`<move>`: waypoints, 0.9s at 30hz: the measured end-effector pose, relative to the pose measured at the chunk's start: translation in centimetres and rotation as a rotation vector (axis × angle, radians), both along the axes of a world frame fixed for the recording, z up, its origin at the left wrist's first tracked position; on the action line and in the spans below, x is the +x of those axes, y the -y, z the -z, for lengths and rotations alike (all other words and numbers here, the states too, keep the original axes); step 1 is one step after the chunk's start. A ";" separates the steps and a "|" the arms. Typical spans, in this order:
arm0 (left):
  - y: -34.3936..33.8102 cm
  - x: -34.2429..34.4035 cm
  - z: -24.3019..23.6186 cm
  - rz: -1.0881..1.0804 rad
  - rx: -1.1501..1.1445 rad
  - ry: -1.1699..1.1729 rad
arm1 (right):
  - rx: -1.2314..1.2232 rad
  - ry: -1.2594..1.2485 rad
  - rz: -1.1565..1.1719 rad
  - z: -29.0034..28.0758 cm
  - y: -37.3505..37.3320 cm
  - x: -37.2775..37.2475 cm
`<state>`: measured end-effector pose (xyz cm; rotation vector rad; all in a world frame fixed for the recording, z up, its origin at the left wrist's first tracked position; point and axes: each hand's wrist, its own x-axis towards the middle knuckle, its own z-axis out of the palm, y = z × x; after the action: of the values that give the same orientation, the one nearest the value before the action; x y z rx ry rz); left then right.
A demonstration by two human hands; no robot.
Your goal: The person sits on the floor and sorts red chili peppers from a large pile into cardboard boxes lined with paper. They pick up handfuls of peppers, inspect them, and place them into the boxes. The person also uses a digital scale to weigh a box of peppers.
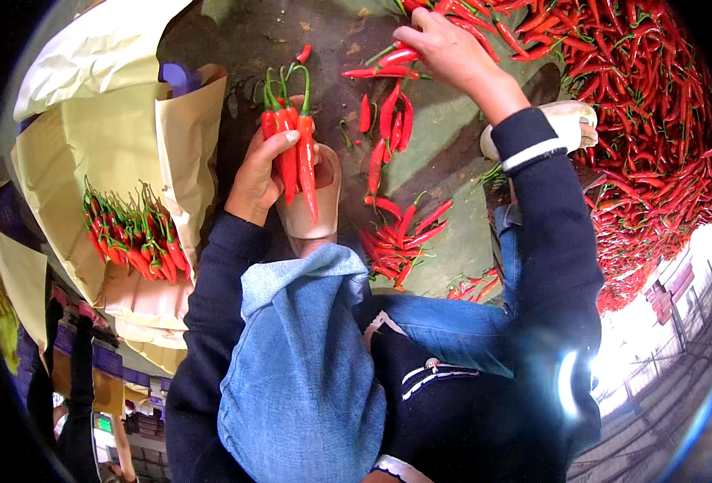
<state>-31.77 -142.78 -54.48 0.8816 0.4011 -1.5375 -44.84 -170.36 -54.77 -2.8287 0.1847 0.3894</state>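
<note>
My left hand (253,179) is closed around a small bunch of long red chili peppers (306,157), their green stems pointing away from me and the thumb pressed across them. Further off to the right, my right hand (457,58) bends down over loose chilies, its fingers curled in. A red chili pepper (399,58) with a green stem shows at its thumb side and seems to be in its grip; the palm hides part of it. Between the hands, more loose chilies (390,121) lie on the floor. A small heap of chilies (400,241) lies nearer to me.
At left stands a box lined with cream paper (102,137), holding a row of chilies (138,241), stems up. A huge pile of red chilies (654,121) covers the right side. My light shoes (545,133) and denim-clad knee (304,346) lie between. Dark legs (76,386) show at lower left.
</note>
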 end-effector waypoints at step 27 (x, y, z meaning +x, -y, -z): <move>0.6 -0.4 0.4 0.069 0.052 0.170 | 0.057 0.067 0.967 -0.1 -6.8 -3.4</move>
<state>-32.16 -143.36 -54.89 1.0671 0.2912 -1.5068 -48.20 -163.59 -54.63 -2.3201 1.3956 0.0679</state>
